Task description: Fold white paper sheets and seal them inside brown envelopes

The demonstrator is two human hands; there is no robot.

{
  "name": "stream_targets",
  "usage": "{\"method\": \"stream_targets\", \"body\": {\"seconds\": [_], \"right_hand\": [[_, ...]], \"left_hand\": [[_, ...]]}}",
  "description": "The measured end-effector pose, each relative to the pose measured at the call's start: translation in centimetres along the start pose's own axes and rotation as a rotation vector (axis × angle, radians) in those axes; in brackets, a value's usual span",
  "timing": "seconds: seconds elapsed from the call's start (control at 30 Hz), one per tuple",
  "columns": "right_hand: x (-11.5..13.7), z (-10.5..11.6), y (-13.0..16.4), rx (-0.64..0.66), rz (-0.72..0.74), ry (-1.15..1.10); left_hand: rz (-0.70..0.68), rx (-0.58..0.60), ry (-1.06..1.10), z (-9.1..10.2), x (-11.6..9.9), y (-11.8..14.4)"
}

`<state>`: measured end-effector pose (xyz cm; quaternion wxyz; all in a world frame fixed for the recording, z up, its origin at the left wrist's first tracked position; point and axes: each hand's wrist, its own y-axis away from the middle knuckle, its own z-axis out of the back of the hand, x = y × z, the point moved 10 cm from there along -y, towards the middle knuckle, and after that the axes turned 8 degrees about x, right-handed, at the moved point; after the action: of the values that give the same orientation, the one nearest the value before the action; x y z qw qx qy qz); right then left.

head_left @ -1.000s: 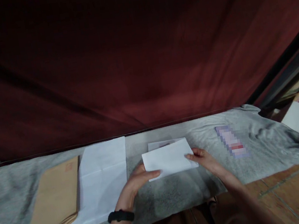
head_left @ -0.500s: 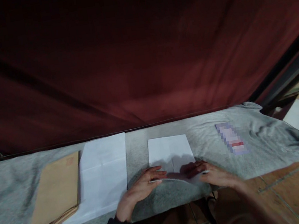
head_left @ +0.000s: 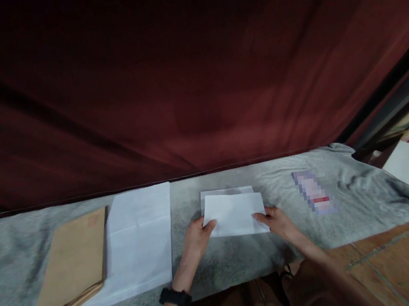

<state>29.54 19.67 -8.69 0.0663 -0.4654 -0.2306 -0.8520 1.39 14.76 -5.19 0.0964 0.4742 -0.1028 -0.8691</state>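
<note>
I see a dark red curtain (head_left: 191,71) hanging in soft folds behind everything. In front of it lies a grey, fuzzy cloth (head_left: 246,261), my landmark, spread flat with wrinkles toward its right end. On the cloth's left part sits a big white sheet (head_left: 134,248) with faint fold creases, and left of that, at the cloth's left end, a stack of smooth brown envelopes (head_left: 71,269), rectangular. Near the cloth's right end lies a small blurred card (head_left: 313,192). At the cloth's middle is the folded white paper (head_left: 233,211), a crisp rectangle with its near flap laid over the far part. My left hand (head_left: 197,237) pinches its left edge, thumb on top; my right hand (head_left: 279,221) grips the right edge the same way. A black wristband (head_left: 175,297) circles my left wrist. Half a second ago the paper lay more open and my hands pressed its near edge; now that flap is folded up and over.
</note>
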Motion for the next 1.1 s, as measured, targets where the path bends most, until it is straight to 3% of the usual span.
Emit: {"method": "stream_targets", "body": {"seconds": [0.2,0.37,0.6,1.1], "right_hand": [[2.1,1.4,-0.1,-0.176,-0.058,0.382],[2.5,1.5,-0.2,-0.218,-0.167,0.514],[2.9,1.6,-0.4,-0.215,-0.284,0.602],[4.6,1.6,-0.3,-0.337,-0.296,0.765]], "left_hand": [[0.124,-0.096,-0.320,0.7,-0.1,0.0],[0.232,-0.100,-0.436,0.8,-0.5,-0.2],[0.290,-0.144,-0.485,1.0,-1.2,-0.1],[0.301,-0.213,-0.515,1.2,-1.8,-0.9]]}}
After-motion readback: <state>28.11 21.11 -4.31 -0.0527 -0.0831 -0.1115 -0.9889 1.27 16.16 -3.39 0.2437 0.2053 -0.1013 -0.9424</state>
